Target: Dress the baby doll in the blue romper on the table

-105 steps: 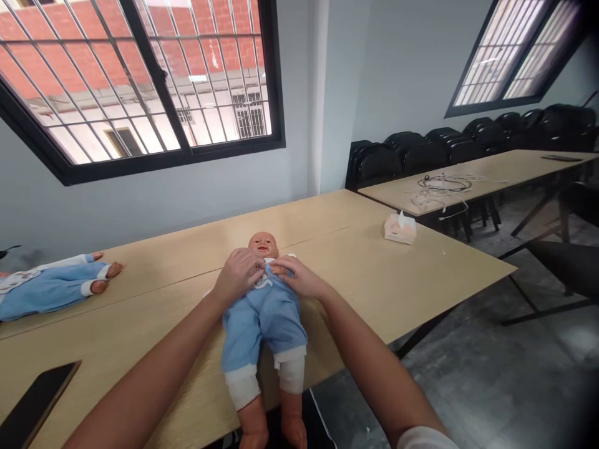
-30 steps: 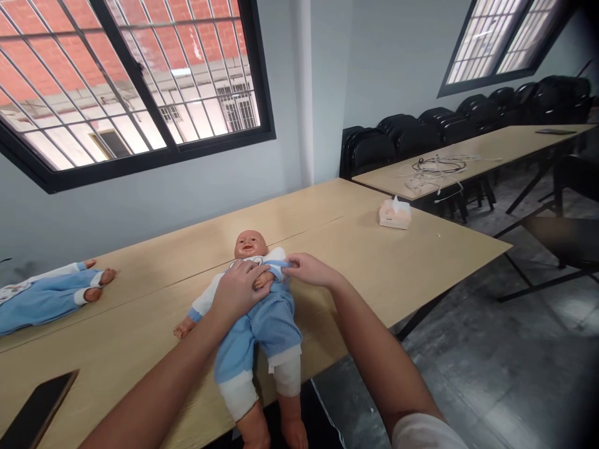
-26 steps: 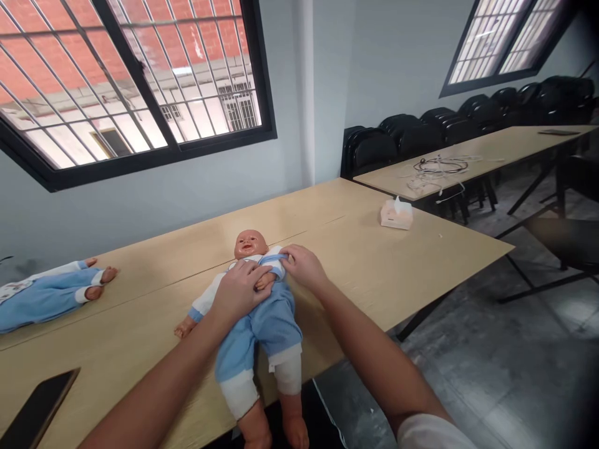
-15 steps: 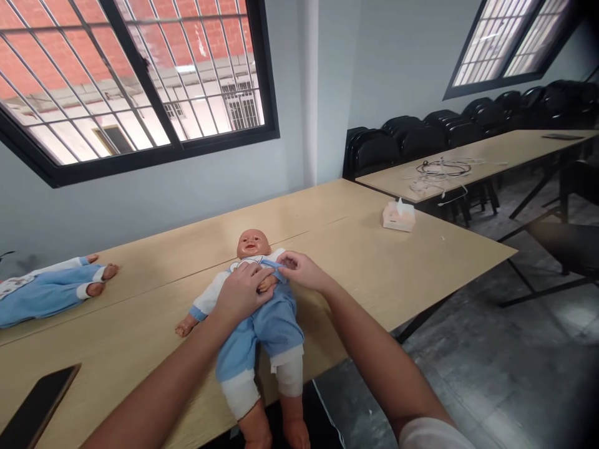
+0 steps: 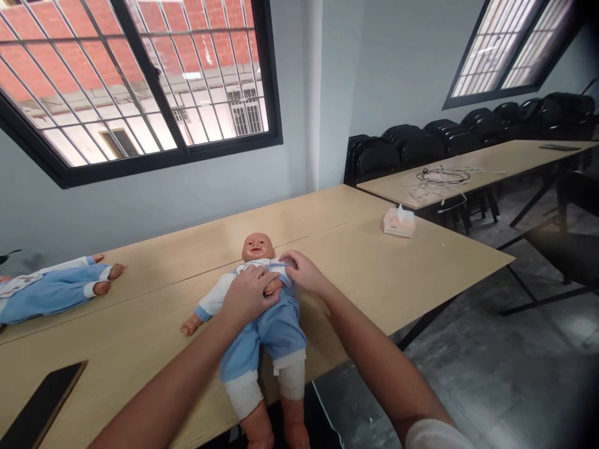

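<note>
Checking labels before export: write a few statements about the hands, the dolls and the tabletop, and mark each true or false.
1. The left hand is on the doll. True.
2. The right hand is well away from the doll. False: the right hand pinches the doll's sleeve.
3. A second doll lies at the picture's left. True.
4. The phone stands on edge. False: the phone lies flat.
5. The tissue box is on the table. True.
</note>
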A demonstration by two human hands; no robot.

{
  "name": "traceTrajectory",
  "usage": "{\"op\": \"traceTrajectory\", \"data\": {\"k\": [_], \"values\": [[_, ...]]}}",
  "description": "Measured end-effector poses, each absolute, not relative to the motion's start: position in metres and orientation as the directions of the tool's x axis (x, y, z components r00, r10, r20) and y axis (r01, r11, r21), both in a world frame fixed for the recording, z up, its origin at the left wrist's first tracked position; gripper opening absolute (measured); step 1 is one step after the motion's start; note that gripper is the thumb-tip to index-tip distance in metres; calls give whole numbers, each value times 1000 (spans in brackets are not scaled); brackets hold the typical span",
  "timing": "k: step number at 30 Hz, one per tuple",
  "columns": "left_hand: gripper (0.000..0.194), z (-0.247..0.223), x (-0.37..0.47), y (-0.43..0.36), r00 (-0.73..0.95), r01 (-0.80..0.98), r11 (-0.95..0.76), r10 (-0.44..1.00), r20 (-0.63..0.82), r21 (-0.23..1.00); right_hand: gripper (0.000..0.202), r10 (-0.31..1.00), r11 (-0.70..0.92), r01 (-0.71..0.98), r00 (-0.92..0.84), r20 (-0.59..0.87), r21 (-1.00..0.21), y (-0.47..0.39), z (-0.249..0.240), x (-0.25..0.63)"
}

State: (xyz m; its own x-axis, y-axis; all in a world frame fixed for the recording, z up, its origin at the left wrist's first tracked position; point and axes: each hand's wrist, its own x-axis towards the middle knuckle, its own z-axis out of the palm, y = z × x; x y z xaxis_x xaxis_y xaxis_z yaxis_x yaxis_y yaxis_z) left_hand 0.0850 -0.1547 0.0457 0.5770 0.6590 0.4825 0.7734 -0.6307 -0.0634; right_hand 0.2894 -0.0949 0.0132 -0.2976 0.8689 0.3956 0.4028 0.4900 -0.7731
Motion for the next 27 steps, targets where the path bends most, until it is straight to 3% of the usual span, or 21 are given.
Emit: {"op": "traceTrajectory", "data": {"k": [3,12,20,27], "values": [[24,44,88,-156,609,754,-652,646,461,-82,37,905,319,361,-390,169,-876,-87,28,293],[24,40,89,-154,647,728,-675,619,445,-121,44,827,49,570,-484,-287,-820,-66,62,297],[24,42,87,-155,650,714,-693,606,458,-96,42,760,-50,549,-521,-388,-834,-61,66,317],[27,51,77,-149,692,639,-769,562,452,-21,38,810,-115,281,-529,-253,-953,-44,50,318]]}}
